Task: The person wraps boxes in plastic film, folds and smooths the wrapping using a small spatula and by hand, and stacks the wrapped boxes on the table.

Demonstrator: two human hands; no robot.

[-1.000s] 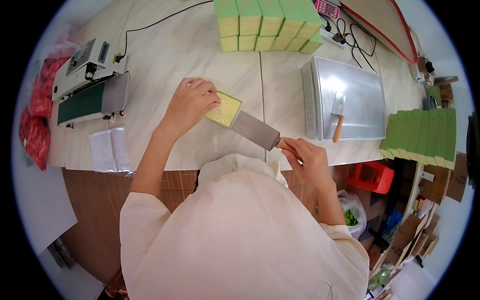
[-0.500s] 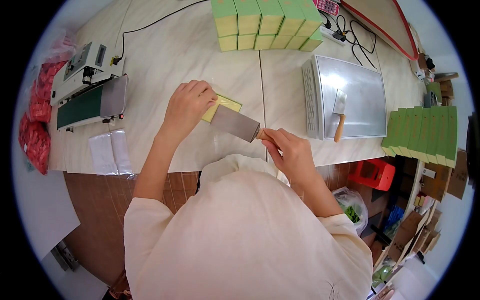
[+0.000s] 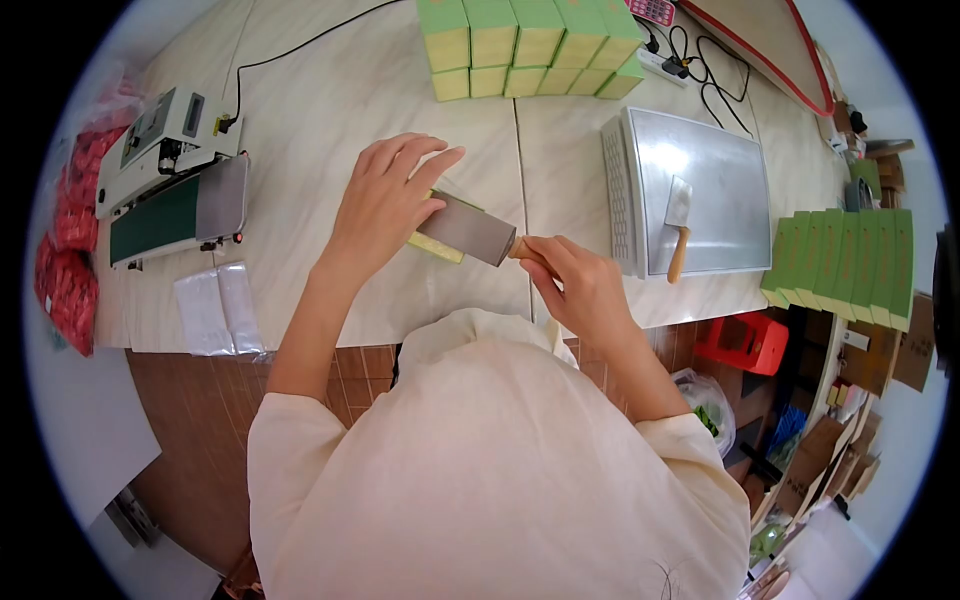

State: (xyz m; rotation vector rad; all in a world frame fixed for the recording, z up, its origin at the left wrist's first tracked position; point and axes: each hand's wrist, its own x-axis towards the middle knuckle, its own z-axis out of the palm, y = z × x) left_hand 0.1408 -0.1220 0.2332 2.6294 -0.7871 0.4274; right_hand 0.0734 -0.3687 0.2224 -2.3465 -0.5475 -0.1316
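A yellow box with green edges [image 3: 438, 248] lies on the marbled table, left of the middle seam. Across its top rests the broad grey blade of a wooden-handled scraper [image 3: 467, 226]. My left hand [image 3: 384, 200] is over the box's left end with its fingers apart, the thumb touching the blade's far end. Closed around the scraper's wooden handle is my right hand [image 3: 580, 284]. Part of the box is hidden under the blade and my left hand.
A metal-topped unit [image 3: 725, 190] carries a small wooden-handled scraper [image 3: 678, 228]. Green boxes are stacked at the back [image 3: 530, 50] and lined up at right [image 3: 845, 265]. A machine [image 3: 170, 170] and plastic bags [image 3: 218, 308] are at left.
The scraper and my right hand have moved left, bringing the blade over the box. My left hand's fingers have lifted and spread.
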